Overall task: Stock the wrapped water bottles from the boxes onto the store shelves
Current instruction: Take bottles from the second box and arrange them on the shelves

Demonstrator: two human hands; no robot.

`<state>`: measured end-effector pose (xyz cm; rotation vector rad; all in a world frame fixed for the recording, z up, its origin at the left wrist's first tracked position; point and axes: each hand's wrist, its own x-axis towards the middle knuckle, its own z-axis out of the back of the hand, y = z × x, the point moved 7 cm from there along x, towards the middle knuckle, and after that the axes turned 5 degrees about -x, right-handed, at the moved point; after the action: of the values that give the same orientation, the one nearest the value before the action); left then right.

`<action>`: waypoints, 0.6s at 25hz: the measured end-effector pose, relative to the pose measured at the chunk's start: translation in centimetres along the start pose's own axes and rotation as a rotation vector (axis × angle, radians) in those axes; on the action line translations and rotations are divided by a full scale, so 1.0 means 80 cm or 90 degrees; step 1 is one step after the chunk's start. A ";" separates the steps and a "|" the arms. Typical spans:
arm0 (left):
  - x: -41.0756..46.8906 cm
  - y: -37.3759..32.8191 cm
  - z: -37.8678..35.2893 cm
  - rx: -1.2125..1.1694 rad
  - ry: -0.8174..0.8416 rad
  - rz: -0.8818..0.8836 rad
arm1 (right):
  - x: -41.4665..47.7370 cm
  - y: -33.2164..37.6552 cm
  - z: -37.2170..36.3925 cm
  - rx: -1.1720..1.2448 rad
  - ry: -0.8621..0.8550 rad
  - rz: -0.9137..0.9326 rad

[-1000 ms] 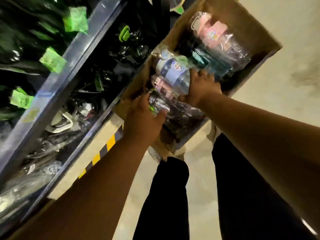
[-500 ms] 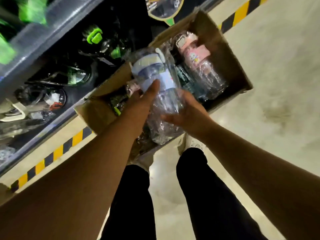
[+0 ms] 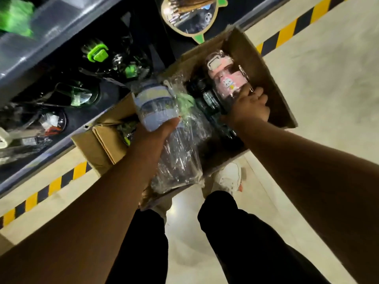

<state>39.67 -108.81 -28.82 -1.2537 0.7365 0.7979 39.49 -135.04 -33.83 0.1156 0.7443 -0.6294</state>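
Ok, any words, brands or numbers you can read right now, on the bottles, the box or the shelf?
No text is legible anywhere in this view.
Pink bottle: only a cartoon sticker, no words legible.
Blue bottle in the left hand: plain bands, no print visible.
Green tags on the shelf: too blurred to read.
Box: no print shows.

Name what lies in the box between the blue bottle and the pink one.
Head view: a dark wrapped bottle lies between the blue bottle and the pink bottle, inside the box.
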 end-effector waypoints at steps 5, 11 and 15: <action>0.025 0.030 0.007 -0.050 -0.002 -0.031 | 0.015 -0.007 -0.014 -0.061 -0.146 -0.005; 0.003 0.040 0.020 -0.041 -0.046 -0.031 | 0.004 -0.002 -0.017 0.205 0.016 0.018; -0.026 0.043 0.066 -0.055 -0.099 -0.017 | -0.066 0.003 -0.012 0.595 0.153 0.028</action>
<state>35.86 -103.42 -28.02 -1.2603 0.5635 0.9020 36.08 -131.97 -31.10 1.0776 0.6222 -0.8905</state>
